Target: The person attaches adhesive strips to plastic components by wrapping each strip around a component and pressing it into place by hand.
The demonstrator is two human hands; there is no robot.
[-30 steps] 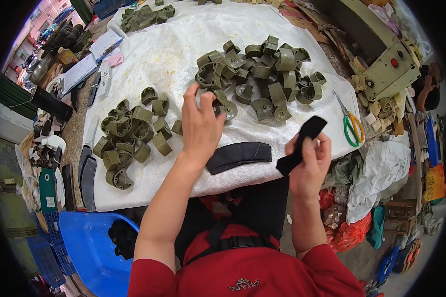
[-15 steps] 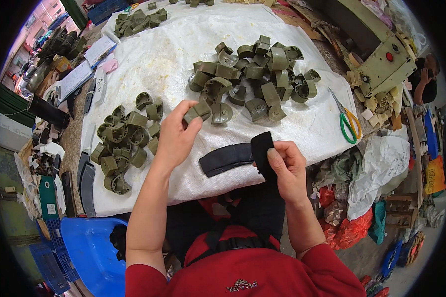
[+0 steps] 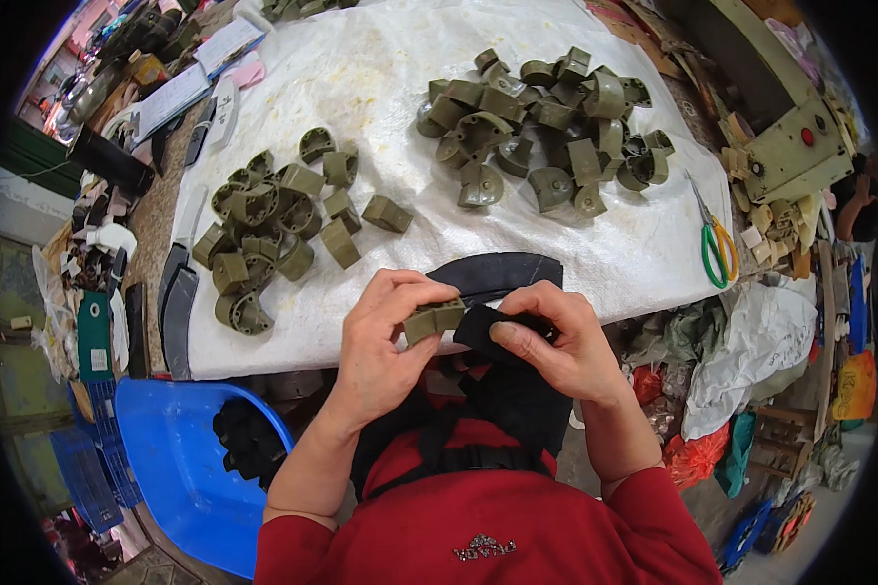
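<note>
My left hand (image 3: 385, 336) is closed around an olive-green moulded plastic piece (image 3: 433, 320), held just off the table's front edge. Right beside it, my right hand (image 3: 561, 341) pinches a black cloth piece (image 3: 493, 331) between thumb and fingers. Cloth and plastic piece are very close; whether they touch I cannot tell. Behind both hands a curved black strip (image 3: 502, 275) lies on the white sheet (image 3: 380, 127), partly covered by my fingers. More olive plastic pieces lie in a left pile (image 3: 263, 214) and a far right pile (image 3: 556, 122).
Scissors (image 3: 718, 249) with green and yellow handles lie at the sheet's right edge. A blue tub (image 3: 180, 458) holding black pieces (image 3: 247, 437) stands below left. At the right is a pale green machine (image 3: 800, 146). Papers (image 3: 171, 102) lie at the far left.
My left hand has carried a plastic piece from the right pile back toward me, beside the black cloth. The right hand has drawn the cloth nearer and left. The whole view has shifted slightly.
</note>
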